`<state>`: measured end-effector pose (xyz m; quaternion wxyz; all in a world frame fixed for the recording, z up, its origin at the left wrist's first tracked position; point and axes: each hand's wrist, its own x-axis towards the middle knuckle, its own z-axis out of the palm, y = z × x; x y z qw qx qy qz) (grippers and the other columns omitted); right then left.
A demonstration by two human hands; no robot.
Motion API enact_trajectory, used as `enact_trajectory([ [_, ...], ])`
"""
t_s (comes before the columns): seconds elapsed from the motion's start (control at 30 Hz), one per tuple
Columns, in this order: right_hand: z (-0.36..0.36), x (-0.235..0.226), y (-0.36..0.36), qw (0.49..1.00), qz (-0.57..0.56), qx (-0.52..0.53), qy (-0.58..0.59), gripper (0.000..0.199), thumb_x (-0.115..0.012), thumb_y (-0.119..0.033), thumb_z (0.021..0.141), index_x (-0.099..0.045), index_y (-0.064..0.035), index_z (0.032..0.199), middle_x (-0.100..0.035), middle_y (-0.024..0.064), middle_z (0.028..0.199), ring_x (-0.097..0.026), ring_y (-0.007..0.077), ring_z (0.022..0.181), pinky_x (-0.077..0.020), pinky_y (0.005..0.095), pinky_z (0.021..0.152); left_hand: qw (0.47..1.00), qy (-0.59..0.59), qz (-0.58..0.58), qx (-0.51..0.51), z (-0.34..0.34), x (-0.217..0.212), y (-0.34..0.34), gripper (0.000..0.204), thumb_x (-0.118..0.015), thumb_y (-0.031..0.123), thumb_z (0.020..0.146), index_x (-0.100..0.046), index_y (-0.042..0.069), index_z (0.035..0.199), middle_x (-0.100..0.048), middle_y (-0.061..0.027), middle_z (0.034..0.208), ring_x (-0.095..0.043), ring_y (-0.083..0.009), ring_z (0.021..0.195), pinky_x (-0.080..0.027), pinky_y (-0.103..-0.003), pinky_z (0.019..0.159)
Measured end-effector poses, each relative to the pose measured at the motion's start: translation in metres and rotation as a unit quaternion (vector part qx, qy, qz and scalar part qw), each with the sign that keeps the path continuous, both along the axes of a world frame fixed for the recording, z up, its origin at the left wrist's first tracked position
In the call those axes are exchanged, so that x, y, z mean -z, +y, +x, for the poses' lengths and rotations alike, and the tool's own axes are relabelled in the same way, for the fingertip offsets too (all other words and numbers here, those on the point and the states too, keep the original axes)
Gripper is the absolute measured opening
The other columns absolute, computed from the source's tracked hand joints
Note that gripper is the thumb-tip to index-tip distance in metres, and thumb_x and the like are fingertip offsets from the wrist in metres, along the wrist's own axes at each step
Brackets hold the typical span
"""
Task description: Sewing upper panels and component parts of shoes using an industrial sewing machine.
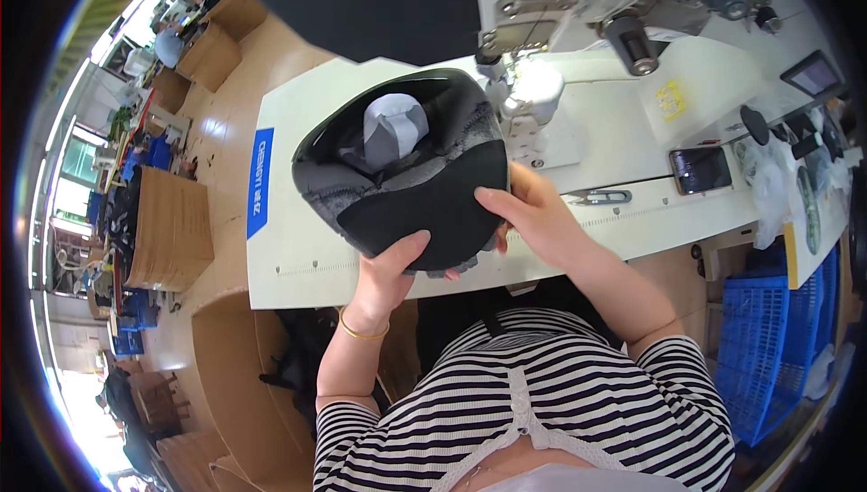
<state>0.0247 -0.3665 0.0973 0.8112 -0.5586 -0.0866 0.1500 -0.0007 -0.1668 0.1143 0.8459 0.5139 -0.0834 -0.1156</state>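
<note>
Both hands hold a black cap (406,190) up over the white worktop (298,257), just in front of the sewing machine (542,41). The cap is turned so its inside shows, with grey lining and a pale paper piece (393,126) in the middle. The left hand (388,280) has a closed grip on the brim from below, thumb on top. The right hand (533,212) pinches the brim's right edge. The left wrist wears a gold bangle (361,329). On the worktop, right of the hands, lie small snips (601,197) and a phone (701,170). A blue crate (768,348) stands low at the right. Cardboard boxes (167,226) stand on the floor at the left.
</note>
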Motion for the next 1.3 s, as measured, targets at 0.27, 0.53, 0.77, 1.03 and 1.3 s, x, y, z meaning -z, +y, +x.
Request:
enact_trajectory([
  [0.27,0.005,-0.02,-0.005,0.997,0.072,0.01,0.008,0.022,-0.047,-0.022,0.098,-0.053,-0.0015,0.096,-0.057,0.0056,0.069,-0.053,0.0109,0.05,-0.041,0.0224,0.044,0.995,-0.046,-0.007,-0.089,0.025,-0.015,-0.027,0.03,-0.05,0.0,0.083,-0.053,-0.007,0.112,-0.063,-0.0165,0.101,-0.065,-0.0263,0.082,-0.055,-0.035,0.06],
  [0.53,0.01,-0.026,-0.011,0.995,0.086,0.041,-0.002,0.022,-0.048,-0.023,0.097,-0.054,-0.0022,0.093,-0.057,0.0044,0.069,-0.052,0.0105,0.049,-0.0398,0.0219,0.042,0.997,-0.066,0.032,-0.037,0.039,-0.027,-0.029,0.03,-0.048,0.003,0.084,-0.052,-0.009,0.111,-0.063,-0.0188,0.098,-0.065,-0.027,0.074,-0.053,-0.035,0.052],
  [0.77,0.014,-0.021,-0.014,0.996,0.08,0.047,-0.006,0.024,-0.049,-0.024,0.097,-0.054,-0.0022,0.091,-0.057,0.0042,0.07,-0.051,0.01,0.049,-0.0398,0.0217,0.042,0.995,-0.042,0.026,-0.091,0.039,-0.028,-0.039,0.031,-0.048,0.005,0.084,-0.05,-0.009,0.112,-0.063,-0.019,0.094,-0.064,-0.0276,0.07,-0.052,-0.035,0.05],
  [1.03,0.012,-0.024,-0.011,0.995,0.089,0.052,-0.012,0.026,-0.049,-0.027,0.097,-0.053,-0.0021,0.089,-0.058,0.0049,0.069,-0.052,0.0099,0.049,-0.0396,0.0218,0.043,0.996,-0.06,0.031,-0.057,0.042,-0.026,-0.035,0.032,-0.049,0.007,0.084,-0.051,-0.007,0.113,-0.063,-0.0176,0.096,-0.064,-0.0246,0.073,-0.051,-0.032,0.049],
  [1.3,0.009,-0.025,-0.008,0.996,0.073,0.054,-0.017,0.027,-0.048,-0.025,0.098,-0.05,-0.0016,0.087,-0.059,0.0075,0.071,-0.054,0.0114,0.052,-0.0431,0.0238,0.045,0.996,-0.066,0.024,-0.05,0.045,-0.023,-0.035,0.033,-0.05,0.008,0.084,-0.051,-0.007,0.114,-0.063,-0.0156,0.097,-0.064,-0.0226,0.073,-0.05,-0.03,0.05],
])
